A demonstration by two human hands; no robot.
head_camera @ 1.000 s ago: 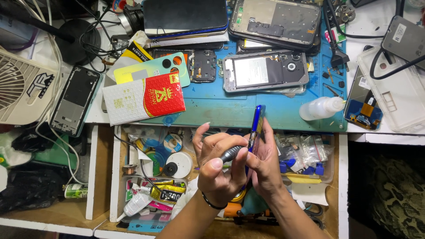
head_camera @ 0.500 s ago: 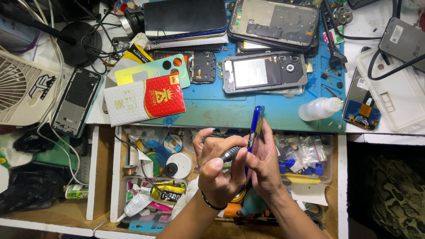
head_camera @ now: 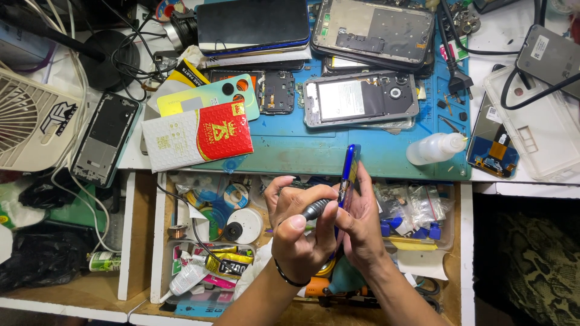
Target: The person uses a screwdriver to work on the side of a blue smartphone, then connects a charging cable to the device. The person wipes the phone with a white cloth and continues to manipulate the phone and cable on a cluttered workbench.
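Note:
My right hand point(head_camera: 362, 226) holds a blue phone point(head_camera: 349, 166) upright on its edge, above an open drawer. My left hand point(head_camera: 296, 226) grips a dark-handled screwdriver point(head_camera: 315, 209), its tip pressed against the phone's side. A black band circles my left wrist. Both hands hover just in front of the blue work mat point(head_camera: 314, 145).
On the mat lie an opened phone point(head_camera: 359, 99), phone frames, a red and white padded envelope point(head_camera: 196, 140) and a small squeeze bottle point(head_camera: 434, 148). The drawer point(head_camera: 160, 241) holds tape rolls, tubes and bagged parts. A white fan point(head_camera: 30, 121) and a phone frame point(head_camera: 106, 139) sit left.

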